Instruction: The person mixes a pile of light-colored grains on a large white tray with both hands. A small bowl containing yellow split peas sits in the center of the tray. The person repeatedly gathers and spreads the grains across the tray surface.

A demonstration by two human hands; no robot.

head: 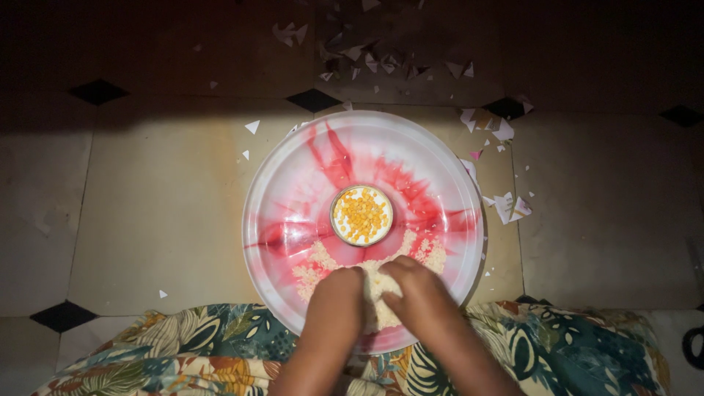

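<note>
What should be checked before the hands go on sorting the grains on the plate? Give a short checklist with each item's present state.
1. Both hands over the grain pile: ok; left hand and right hand rest on it.
2. Plate flat on the tiled floor: ok.
3. Small bowl upright at plate centre, holding yellow grains: ok.
4. Paper scraps off the plate: ok, mostly beside the rim.
5. Something pinched between fingers: cannot tell.

Plate (293,176) – glossy plastic; bowl (361,215) – shiny metal rim; floor tiles (161,213) – smooth, matt.
</note>
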